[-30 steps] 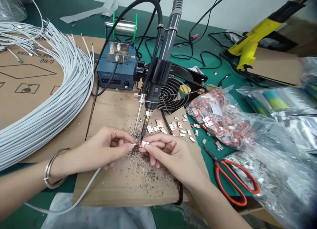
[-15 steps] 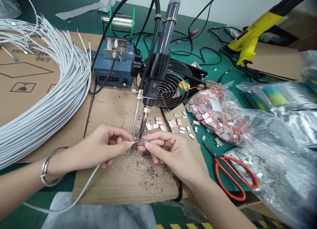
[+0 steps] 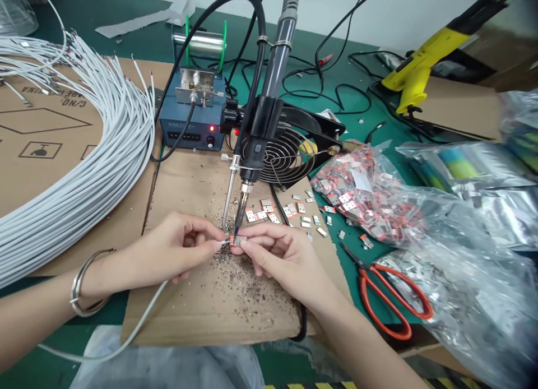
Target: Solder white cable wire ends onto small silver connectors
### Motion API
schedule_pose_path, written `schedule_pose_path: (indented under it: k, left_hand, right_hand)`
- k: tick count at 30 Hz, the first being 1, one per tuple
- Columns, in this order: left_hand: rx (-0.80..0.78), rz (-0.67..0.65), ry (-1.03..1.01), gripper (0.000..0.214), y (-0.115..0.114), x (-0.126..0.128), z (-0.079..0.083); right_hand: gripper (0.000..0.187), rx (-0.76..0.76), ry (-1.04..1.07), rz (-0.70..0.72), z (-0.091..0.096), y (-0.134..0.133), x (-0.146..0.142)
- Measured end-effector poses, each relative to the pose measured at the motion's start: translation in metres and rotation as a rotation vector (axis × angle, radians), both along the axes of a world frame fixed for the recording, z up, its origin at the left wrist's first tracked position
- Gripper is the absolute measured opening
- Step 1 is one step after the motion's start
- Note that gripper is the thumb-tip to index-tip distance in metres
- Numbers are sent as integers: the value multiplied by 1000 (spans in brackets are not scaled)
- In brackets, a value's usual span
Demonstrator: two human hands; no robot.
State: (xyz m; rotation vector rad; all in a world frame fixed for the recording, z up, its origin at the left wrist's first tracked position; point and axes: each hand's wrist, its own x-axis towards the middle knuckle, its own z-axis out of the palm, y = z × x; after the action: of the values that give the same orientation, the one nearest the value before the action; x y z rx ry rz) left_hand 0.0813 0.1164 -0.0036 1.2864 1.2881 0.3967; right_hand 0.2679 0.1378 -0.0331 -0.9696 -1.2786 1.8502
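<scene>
Carton (image 3: 54, 123): is showing "C/NO:" and "CHINA".
USB connector (image 3: 241, 240): is pointing its orange end left, long axis crosswise, over the middle of the cardboard sheet (image 3: 176, 322), beneath the soldering iron (image 3: 254, 153).
Left hand (image 3: 189, 246): is pinching the white cable (image 3: 147, 316) near its end.
Right hand (image 3: 281, 257): is pinching the connector, thumb against fingers.
Plastic bag (image 3: 389, 181): is holding orange-and-silver connectors (image 3: 348, 201) beyond the sheet's right edge.

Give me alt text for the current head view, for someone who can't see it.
A left hand pinching a white cable and a right hand pinching a small connector meet at the tip of a soldering iron, above debris-flecked cardboard. A coil of white cables lies at left; a clear bag of connectors and red-handled scissors lie at right.
</scene>
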Motion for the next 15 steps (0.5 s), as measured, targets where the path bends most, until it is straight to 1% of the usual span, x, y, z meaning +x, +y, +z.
schedule_pose_path:
  k: [7, 15]
  left_hand:
    - [32, -27, 84, 24, 1, 4, 12]
    - [64, 41, 113, 21, -1, 8, 11]
  right_hand:
    - [21, 22, -17, 21, -1, 0, 2]
    - [21, 45, -33, 25, -2, 0, 2]
